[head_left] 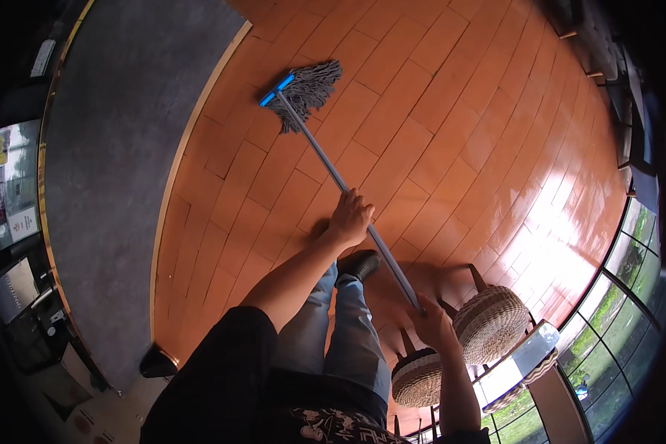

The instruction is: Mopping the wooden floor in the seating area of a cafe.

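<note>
A string mop with a long grey handle (319,150) slants across the middle of the view. Its dark grey strands (310,87) lie spread on the tiled floor, to the right of a bright blue clamp (276,89). Partway down the handle, my left hand (352,218) is wrapped round it, knuckles up. My right hand (432,325) grips the handle near its lower end, close to the woven stools. Both hands are closed, and part of the right hand's fingers is hidden.
Orange-brown tiles (422,96) cover the floor, glossy toward the windows (614,318) at right. A dark grey surface with a light edge (118,148) runs along the left. Two woven stools (492,325) stand beside my right arm, near a white tabletop (521,366). Dark furniture (607,66) lines the far right.
</note>
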A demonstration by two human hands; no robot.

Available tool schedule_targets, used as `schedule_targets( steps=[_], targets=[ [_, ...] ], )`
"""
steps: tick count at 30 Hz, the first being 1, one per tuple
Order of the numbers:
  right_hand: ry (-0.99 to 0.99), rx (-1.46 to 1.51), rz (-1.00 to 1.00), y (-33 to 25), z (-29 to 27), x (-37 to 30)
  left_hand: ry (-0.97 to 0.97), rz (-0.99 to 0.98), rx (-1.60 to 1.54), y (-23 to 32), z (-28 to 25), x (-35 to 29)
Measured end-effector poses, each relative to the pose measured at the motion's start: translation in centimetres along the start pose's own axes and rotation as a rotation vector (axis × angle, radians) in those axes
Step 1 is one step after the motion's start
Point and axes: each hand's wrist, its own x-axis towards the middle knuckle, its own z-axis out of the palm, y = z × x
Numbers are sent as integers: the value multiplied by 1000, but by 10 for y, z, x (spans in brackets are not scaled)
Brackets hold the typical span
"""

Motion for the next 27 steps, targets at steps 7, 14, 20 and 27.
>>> schedule_targets(
  steps=[7, 14, 20, 27],
  targets=[
    [-27, -9, -57, -74, 32, 115, -37, -229, 63, -95, -59, 34],
    [69, 130, -6, -134, 114, 154, -76, -308, 198, -190, -76, 43],
    [150, 186, 13, -112, 93, 151, -112, -195, 192, -150, -67, 78],
    [51, 151, -84, -127, 127, 161, -55, -233, 220, -185, -79, 61]
  ],
)
